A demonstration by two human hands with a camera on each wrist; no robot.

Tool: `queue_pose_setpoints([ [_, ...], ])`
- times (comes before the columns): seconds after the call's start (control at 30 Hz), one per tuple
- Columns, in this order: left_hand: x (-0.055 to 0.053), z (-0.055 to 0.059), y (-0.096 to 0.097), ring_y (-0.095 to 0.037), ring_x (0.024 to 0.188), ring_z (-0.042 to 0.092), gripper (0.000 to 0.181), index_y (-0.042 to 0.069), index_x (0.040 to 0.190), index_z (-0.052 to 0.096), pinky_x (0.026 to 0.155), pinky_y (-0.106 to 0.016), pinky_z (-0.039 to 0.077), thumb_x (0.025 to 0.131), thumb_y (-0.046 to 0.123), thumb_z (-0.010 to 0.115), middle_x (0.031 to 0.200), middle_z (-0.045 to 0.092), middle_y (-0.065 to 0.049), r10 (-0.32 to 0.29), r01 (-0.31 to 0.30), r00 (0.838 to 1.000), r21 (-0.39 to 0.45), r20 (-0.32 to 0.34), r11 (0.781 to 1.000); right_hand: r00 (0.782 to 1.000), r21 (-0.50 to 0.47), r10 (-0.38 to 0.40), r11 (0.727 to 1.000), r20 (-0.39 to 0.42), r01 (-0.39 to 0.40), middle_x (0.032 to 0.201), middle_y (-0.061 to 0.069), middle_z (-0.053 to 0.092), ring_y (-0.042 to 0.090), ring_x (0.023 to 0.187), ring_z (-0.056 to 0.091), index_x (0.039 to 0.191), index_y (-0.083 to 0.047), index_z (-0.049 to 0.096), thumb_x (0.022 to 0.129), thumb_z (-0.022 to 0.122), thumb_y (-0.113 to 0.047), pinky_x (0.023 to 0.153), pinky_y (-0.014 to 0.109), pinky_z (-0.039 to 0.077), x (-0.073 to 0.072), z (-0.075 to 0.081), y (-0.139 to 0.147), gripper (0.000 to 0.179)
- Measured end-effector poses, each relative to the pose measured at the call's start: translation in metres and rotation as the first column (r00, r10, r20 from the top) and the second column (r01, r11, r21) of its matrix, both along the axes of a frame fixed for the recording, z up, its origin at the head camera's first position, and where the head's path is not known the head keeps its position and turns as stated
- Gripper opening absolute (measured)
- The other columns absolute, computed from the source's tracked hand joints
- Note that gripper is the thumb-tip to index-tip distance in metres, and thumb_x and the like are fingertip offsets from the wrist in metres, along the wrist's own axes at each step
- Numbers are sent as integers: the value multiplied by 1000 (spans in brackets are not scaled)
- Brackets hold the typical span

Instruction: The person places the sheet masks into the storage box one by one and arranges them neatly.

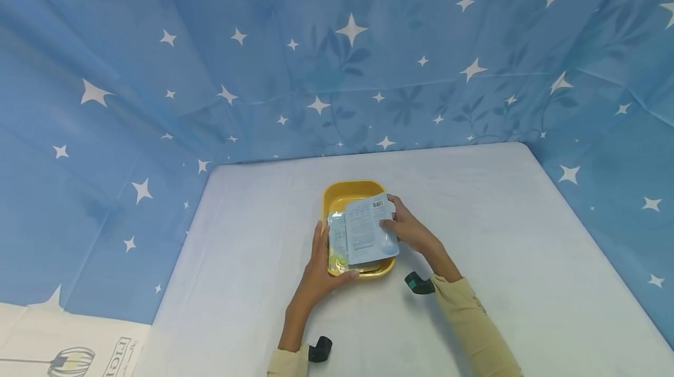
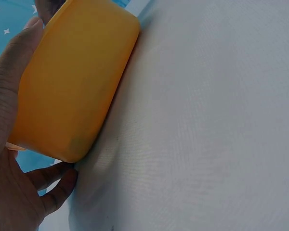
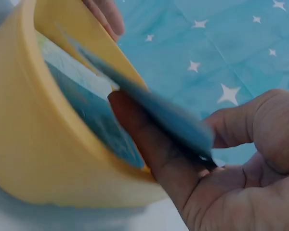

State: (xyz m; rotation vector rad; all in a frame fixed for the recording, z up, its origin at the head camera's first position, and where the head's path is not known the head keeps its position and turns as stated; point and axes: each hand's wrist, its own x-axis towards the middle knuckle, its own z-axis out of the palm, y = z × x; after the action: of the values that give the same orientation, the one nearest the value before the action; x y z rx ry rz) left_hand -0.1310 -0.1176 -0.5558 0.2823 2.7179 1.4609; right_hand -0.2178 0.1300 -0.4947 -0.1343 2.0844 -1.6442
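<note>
A yellow plastic basin [image 1: 348, 189] stands on the white-covered table, with its front left corner in my left hand [image 1: 318, 274]. In the left wrist view, the thumb lies along one side of the basin [image 2: 79, 79] and the fingers bend around the other. Between thumb and fingers, my right hand [image 1: 413, 232] pinches a flat light blue packet [image 1: 363, 233] with printed text and a barcode, tilted over the basin's right side. Beneath it, another pale blue and green packet [image 1: 337, 236] lies inside the basin. The right wrist view shows the held packet [image 3: 159, 113] edge-on, apart from the packet below [image 3: 94, 113].
White cloth covers the table [image 1: 474, 207] around the basin. Behind and at both sides hangs a blue curtain [image 1: 274, 72] with white stars. Black devices [image 1: 419, 283] sit at both wrists, close above the table. A printed cream panel [image 1: 63, 336] is at the lower left.
</note>
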Motion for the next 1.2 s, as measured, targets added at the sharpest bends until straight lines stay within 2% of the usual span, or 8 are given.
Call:
queue_pose_setpoints([
  [0.1,0,-1,0,-27,151,17,120,24,159,5,110,-53,36,71,58,80,166,-10,5,-2,2,1000,-2,-3,1000,999,27,6,1000,-47,-4,128,25,56,25,95,68,155,-14,4,100,45,-3,74,35,55,2,-1,-6,70],
  [0.2,0,-1,0,-27,151,17,120,24,159,5,110,-53,36,72,58,80,166,-10,6,-4,4,1000,-7,-8,1000,994,76,21,997,-104,-13,135,26,50,31,107,63,155,-9,2,99,45,-1,89,42,52,5,0,-12,71],
  [0.3,0,0,0,-29,150,19,120,23,159,5,109,-54,37,72,57,80,166,-10,5,-6,6,1000,-10,-14,1000,990,110,42,994,-134,-27,143,28,43,39,122,54,155,-6,1,98,46,1,105,53,40,8,1,-16,73],
  [0.4,0,0,0,-31,149,20,120,23,159,5,108,-55,39,72,57,80,166,-10,3,-10,10,1000,-9,-20,1000,990,133,47,991,-136,-29,146,27,41,41,131,46,155,-4,1,98,47,0,113,59,29,10,2,-21,74],
  [0.63,0,-1,0,-32,147,26,119,22,159,5,105,-54,41,72,58,80,166,-11,5,-14,14,1000,-17,-28,1000,991,172,87,983,-106,-67,132,21,56,29,108,63,155,-5,1,102,49,-12,100,51,45,14,6,-29,72],
  [0.83,-1,0,-1,-30,149,22,120,22,159,6,108,-54,39,72,58,80,166,-9,2,-5,4,1000,-25,-18,1000,991,214,104,973,-80,-85,129,19,59,25,103,65,155,-8,5,102,51,-23,90,44,52,20,13,-30,72],
  [0.97,-1,0,0,-32,149,23,120,23,159,5,107,-55,39,72,57,80,166,-8,1,-8,8,1000,-17,-24,1000,994,293,70,955,-78,-44,132,23,55,29,106,63,155,-4,11,102,51,-29,88,43,54,23,18,-28,72],
  [1.2,-1,0,-1,-33,145,30,120,25,159,4,105,-56,41,71,58,80,166,-9,4,-11,11,1000,-15,-25,1000,996,328,72,944,-56,-49,150,26,40,41,133,46,154,3,14,102,50,-35,103,53,44,30,27,-26,74],
])
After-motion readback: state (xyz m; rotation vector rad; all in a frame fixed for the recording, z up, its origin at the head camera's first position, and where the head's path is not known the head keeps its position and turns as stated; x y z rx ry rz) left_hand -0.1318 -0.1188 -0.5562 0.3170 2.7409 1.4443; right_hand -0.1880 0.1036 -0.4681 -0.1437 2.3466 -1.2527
